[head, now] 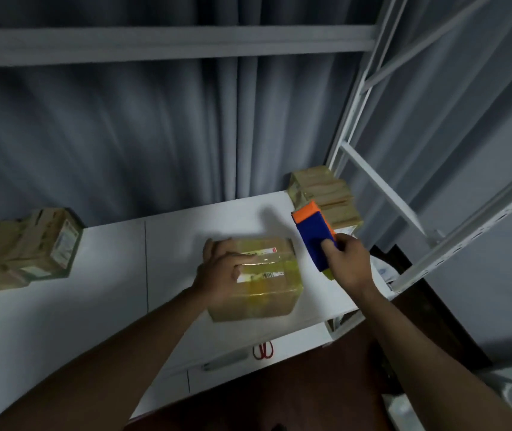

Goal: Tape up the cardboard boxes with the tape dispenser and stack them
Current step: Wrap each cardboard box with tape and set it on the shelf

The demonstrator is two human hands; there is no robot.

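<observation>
Both forearms reach up from the bottom edge, from 7 and 5 o'clock, toward the white table [62, 306]. Left hand [220, 275] lies on the box [258, 281] at table centre, palm down, fingers spread and nearly straight across its taped top, thumb toward the label. Right hand [346, 259] is raised just at 3 o'clock of the box, wrist bent, fingers and thumb curled round the blue body of the dispenser [315, 234]; its orange end points to 11 o'clock, off the box. Stacked boxes [21, 247] stand at 9 o'clock on the table's left edge, and another stack [329, 197] sits at 1 o'clock by the white rack [372, 181]. Red scissors [262, 349] lie at 6 o'clock of the box, near the table's front edge.
</observation>
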